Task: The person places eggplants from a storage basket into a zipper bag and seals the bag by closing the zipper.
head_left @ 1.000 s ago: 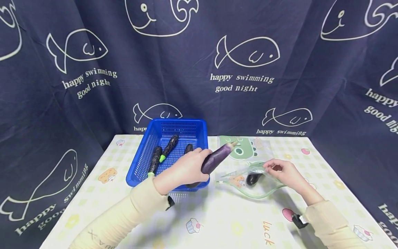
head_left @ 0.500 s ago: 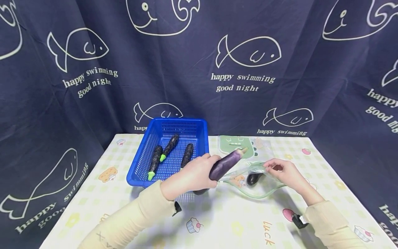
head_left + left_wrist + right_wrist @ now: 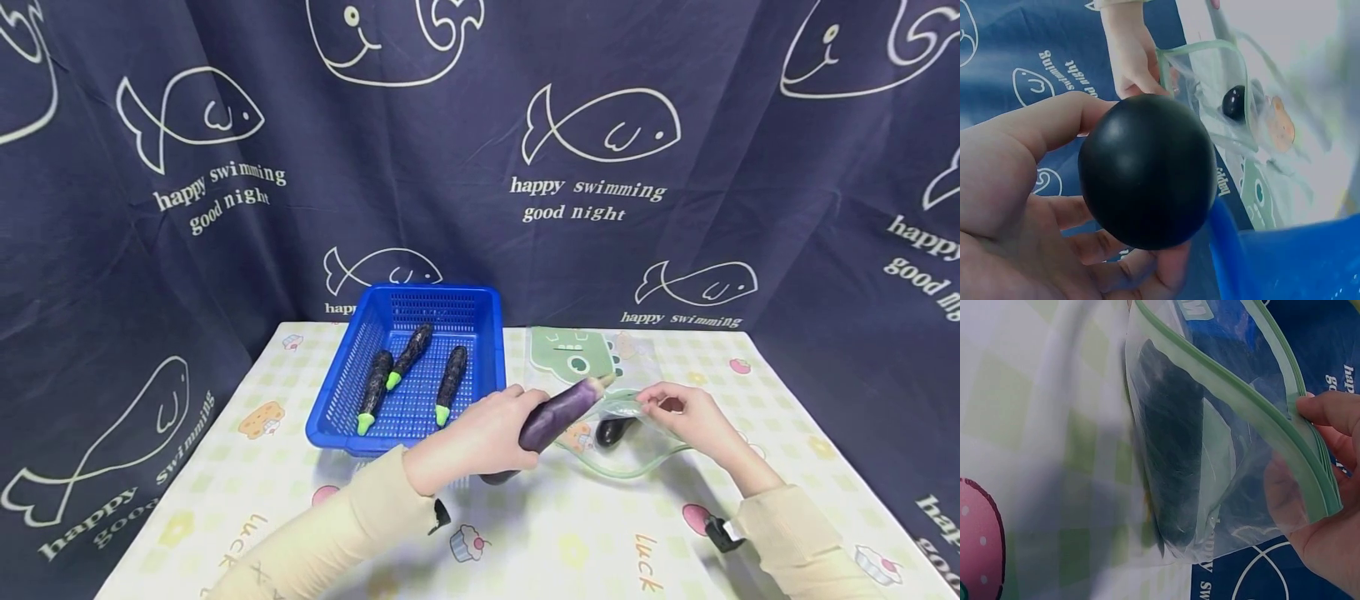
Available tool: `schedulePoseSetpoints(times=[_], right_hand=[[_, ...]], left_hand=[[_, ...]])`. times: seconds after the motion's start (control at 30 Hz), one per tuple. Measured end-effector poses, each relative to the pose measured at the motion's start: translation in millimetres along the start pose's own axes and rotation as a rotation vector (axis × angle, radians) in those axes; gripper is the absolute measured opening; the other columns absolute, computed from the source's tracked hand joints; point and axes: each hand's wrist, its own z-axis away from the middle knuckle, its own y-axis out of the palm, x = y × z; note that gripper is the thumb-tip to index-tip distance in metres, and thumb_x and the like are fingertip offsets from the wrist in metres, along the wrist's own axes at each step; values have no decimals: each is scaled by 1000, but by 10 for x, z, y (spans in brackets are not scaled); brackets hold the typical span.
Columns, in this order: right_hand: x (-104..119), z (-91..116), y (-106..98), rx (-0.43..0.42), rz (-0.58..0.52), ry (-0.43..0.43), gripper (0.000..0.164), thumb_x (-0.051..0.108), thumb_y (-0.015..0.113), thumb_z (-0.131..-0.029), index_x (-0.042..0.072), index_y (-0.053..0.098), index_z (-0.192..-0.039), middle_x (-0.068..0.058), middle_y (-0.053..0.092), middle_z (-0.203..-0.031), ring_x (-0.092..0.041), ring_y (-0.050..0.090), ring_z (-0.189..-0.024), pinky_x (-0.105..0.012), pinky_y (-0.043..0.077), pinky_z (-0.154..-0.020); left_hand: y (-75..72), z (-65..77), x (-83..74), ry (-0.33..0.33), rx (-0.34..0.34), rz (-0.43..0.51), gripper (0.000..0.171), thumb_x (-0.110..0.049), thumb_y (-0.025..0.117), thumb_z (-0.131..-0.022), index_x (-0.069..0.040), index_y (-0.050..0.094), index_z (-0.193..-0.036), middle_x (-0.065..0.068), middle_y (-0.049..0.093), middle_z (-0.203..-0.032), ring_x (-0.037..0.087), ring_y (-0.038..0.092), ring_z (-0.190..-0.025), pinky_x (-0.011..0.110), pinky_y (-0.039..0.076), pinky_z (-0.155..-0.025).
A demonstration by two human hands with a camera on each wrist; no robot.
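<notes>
Head view only: stem [image 3: 606,381] of purple eggplant [image 3: 557,419]

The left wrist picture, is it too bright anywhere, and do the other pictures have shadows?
Left wrist: the tabletop at upper right looks washed out and hazy, while the held eggplant shows a soft highlight; head: a soft shadow lies beside the right sleeve; right wrist: a soft-edged shadow falls beside the clear bag.
</notes>
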Motion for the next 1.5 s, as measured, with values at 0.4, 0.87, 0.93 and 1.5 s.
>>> schedulePoseSetpoints(times=[0.4,0.87,0.93,1.5], right_hand=[[459,34,-83,-14,7,-9,11,-4,65,-82,-3,68,-93,-18,69,-87,-6,59,-66,-17,45,-59],[428,22,-81,-28,10,-16,10,-4,66,-81,0,68,-90,-15,69,-84,-1,58,-65,-18,45,-57],[424,22,-80,-31,10,-18,10,-4,66,-81,0,68,-90,-14,69,-84,-1,58,-65,-18,45,-56],[468,20,-94,-24,-3,-6,9,-3,66,-82,-4,68,-91,-17,69,-81,0,58,-64,-16,45,-56]], left_hand=[[154,-36,-82,29,-3,-7,67,-30,79,-69,-18,52,-128,0,57,-97,10,53,-79,23,43,-62],[258,-73,-193,27,8,-73,66,-34,78,-69,-19,52,-128,-2,56,-94,10,53,-76,24,42,-59],[283,-82,-212,26,13,-83,65,-35,78,-68,-19,52,-126,-3,56,-93,10,52,-75,24,41,-58],[519,-154,-274,36,41,-128,77,-37,80,-66,-21,47,-134,-2,58,-116,9,57,-96,26,48,-67]])
